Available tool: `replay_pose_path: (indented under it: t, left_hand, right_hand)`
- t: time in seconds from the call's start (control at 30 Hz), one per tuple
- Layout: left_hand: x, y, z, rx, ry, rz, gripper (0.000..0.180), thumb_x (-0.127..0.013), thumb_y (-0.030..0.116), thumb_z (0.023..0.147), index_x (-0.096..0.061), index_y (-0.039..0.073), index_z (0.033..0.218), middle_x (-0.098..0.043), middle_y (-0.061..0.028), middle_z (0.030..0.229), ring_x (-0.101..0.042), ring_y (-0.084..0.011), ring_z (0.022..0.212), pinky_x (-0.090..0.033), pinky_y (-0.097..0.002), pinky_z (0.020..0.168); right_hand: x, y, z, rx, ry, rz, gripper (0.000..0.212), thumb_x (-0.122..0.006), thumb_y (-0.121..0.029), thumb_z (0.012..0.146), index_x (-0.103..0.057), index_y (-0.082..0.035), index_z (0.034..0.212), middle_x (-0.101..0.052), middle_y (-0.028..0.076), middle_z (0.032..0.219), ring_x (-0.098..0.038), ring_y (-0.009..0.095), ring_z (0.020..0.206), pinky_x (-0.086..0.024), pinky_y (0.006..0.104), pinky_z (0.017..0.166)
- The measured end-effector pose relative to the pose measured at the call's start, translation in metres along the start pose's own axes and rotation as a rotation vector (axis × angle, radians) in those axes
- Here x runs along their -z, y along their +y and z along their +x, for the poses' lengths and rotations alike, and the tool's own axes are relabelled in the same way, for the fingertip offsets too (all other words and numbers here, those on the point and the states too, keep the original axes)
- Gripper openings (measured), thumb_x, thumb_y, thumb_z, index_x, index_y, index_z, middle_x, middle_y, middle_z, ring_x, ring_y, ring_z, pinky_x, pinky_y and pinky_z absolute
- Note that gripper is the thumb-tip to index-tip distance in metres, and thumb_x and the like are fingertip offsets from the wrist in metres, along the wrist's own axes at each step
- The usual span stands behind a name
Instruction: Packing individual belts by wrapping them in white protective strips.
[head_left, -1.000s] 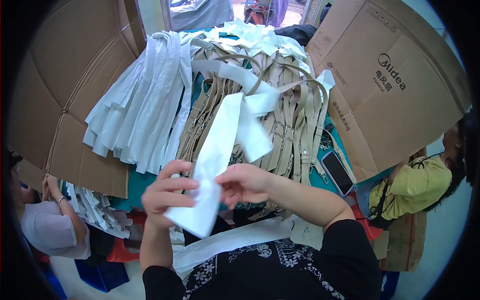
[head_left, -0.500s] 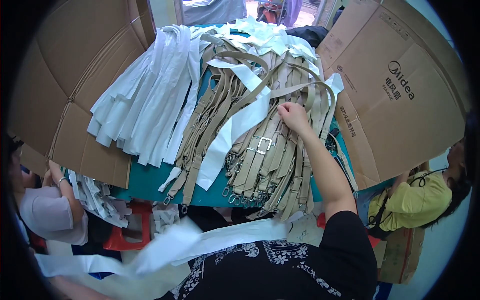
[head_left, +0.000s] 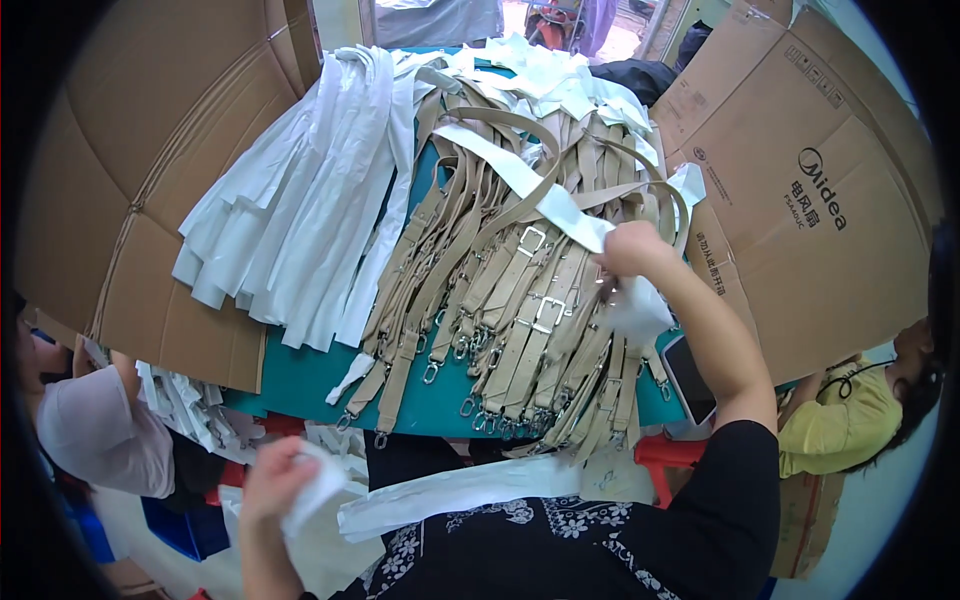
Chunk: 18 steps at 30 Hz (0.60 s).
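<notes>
My right hand (head_left: 640, 250) is closed on a long white strip (head_left: 520, 185) that trails over the beige straps; its loose end blurs below the fist. Under and beside this hand lies a thick pile of beige straps (head_left: 425, 335) with metal buckles and snap hooks. At lower left my left hand (head_left: 278, 478) is curled around a crumpled white strip (head_left: 318, 490), blurred by motion. Another white strip (head_left: 460, 495) lies across my lap. To the left of the straps rests a stack of long white strips (head_left: 310, 200).
Cardboard walls stand left (head_left: 170, 200) and right (head_left: 800, 180) of the green table (head_left: 330, 375). A dark-screened phone (head_left: 688, 375) lies at its right edge. A red stool (head_left: 665, 455) is below. A person in pale clothing (head_left: 105, 430) sits left, one in yellow (head_left: 845, 420) right.
My right hand has gathered up the white strip's lower part from over the straps. My left hand has come into view at lower left, and the white strip waving there has bunched up.
</notes>
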<state>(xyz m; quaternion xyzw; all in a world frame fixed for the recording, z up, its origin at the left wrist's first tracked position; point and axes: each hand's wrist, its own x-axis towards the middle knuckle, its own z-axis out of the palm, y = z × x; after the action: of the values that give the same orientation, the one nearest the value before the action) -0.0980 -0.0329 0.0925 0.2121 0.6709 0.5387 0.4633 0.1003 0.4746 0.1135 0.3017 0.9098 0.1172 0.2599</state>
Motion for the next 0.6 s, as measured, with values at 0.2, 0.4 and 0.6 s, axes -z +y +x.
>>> replay_pose_path:
  t: [0.2,0.4,0.6]
  left_hand:
    - [-0.05,-0.029,0.044,0.012,-0.081,0.179,0.006,-0.062,0.003,0.079,-0.064,-0.002,0.084,-0.063,-0.0009,0.08,-0.056,-0.0057,0.066,-0.044,-0.0197,0.059]
    - [-0.064,-0.013,0.044,-0.227,-0.05,0.219,0.008,-0.065,0.003,0.077,-0.065,-0.002,0.082,-0.063,-0.0049,0.082,-0.056,-0.0081,0.072,-0.044,-0.0208,0.063]
    - [-0.062,-0.034,0.028,-0.189,-0.032,0.192,0.008,-0.064,0.006,0.08,-0.064,0.0,0.085,-0.063,-0.0017,0.08,-0.056,-0.007,0.071,-0.045,-0.0216,0.063]
  right_hand:
    - [0.016,-0.056,0.026,0.001,0.371,0.409,0.039,-0.055,-0.044,0.081,-0.069,-0.007,0.081,-0.066,0.012,0.08,-0.063,0.028,0.076,-0.049,0.0393,0.068]
    - [0.015,-0.101,0.099,-0.406,0.44,0.892,0.055,-0.055,-0.05,0.078,-0.066,0.004,0.077,-0.064,0.021,0.085,-0.063,0.032,0.08,-0.049,0.043,0.072]
    - [0.009,-0.074,0.114,-0.258,0.389,2.487,0.041,-0.044,-0.039,0.088,-0.061,-0.002,0.084,-0.062,0.015,0.078,-0.062,0.03,0.075,-0.049,0.0425,0.066]
